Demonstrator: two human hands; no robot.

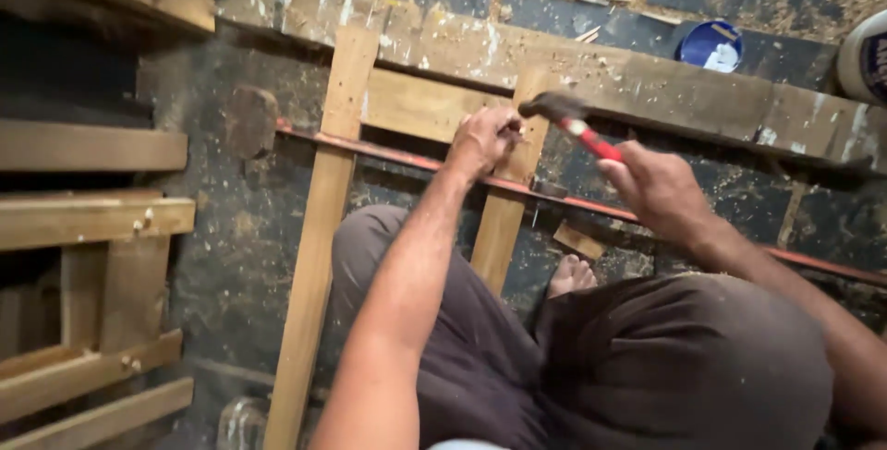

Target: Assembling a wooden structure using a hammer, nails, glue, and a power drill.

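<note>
My right hand (658,189) grips the red handle of a hammer (571,119), whose dark head hovers just right of my left hand. My left hand (483,139) is closed with its fingertips pinched on the top of the right upright (506,214) of a pale wooden frame; whatever it pinches is too small to see. The frame's left upright (319,237) runs down to the bottom edge, and a crosspiece (420,106) joins the two near the top. A long red metal bar clamp (388,152) lies across under the frame.
A wide paint-spattered plank (647,80) lies behind the frame. Stacked wooden frames (92,219) fill the left side. A blue lid (710,46) and a white tub (864,57) sit at the top right on a sawdust-strewn floor. My bare foot (571,276) rests under the clamp.
</note>
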